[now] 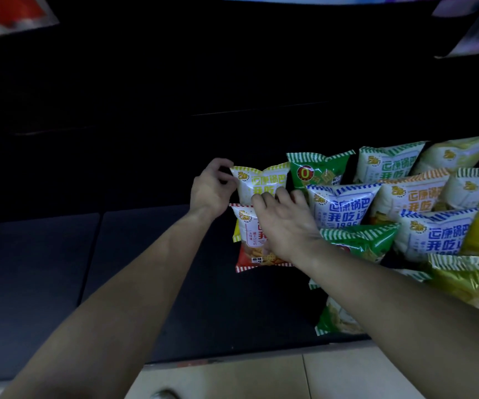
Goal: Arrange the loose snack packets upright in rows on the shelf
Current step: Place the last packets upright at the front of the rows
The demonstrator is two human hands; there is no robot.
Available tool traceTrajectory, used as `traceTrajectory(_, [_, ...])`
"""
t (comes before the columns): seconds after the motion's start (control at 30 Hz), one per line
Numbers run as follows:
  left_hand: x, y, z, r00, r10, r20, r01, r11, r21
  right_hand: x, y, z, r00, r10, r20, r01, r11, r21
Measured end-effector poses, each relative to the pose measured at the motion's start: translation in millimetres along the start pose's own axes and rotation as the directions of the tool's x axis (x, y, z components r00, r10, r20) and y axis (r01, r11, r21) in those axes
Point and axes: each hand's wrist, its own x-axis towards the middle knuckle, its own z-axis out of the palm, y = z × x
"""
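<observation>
Reaching into a dark shelf, both bare arms are stretching forward from the lower edge of the view; the left hand is pinching the upper left corner of a yellow-striped packet between thumb and fingers, and that packet is standing upright at the left end of the stocked group; the right hand is lying with fingers spread and bent over the front of a red-striped packet, pressing on it just below the yellow-striped one, though whether it is truly gripping the bag or only resting against it I cannot tell, since the palm is hiding the contact; the red-striped packet is standing just in front of the yellow-striped one, the two overlapping; to the right, more packets are crowding together in staggered rows: a green packet just beside the yellow-striped one, a blue-striped packet in front of it, and further white, orange-striped and yellow-green bags leaning against one another toward the right edge; another green bag is sitting partly behind the right forearm, and a further bag is lying low near the shelf's front lip; the left half of the shelf board is showing bare and dark; a pale tiled floor is showing below the shelf edge.
</observation>
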Motion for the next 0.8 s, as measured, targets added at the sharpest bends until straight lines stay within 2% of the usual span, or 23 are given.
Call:
traceTrajectory(0.1, [-0.2, 5.5, -2.3, 0.998, 0.023, -0.057, -0.016, 0.994, 0.106, 0.4, -0.3, -0.8, 1.000, 0.003, 0.006, -0.003, 1.000, -0.005])
traceTrajectory(0.2, [2.5, 5.0, -3.0, 0.997, 0.067, -0.045, -0.059, 0.984, 0.167, 0.1, -1.3, 0.2, 1.000, 0.006, 0.003, -0.006, 1.000, -0.007])
traceTrajectory(0.4, [8.4, -2.0, -2.5, 0.997, 0.078, -0.015, -0.074, 0.985, 0.153, 1.1, -1.6, 4.6, 1.000, 0.022, -0.020, -0.022, 1.000, 0.012])
traceTrajectory(0.6, [10.4, -1.2, 0.0, 0.991, 0.101, -0.092, -0.083, 0.980, 0.181, -0.9, -1.3, 6.0, 0.999, 0.023, -0.038, -0.022, 1.000, 0.018])
traceTrajectory(0.8, [17.6, -2.7, -1.3, 0.985, 0.157, -0.067, -0.137, 0.962, 0.238, -4.6, -0.9, 6.2, 0.999, 0.020, -0.046, -0.019, 0.999, 0.029])
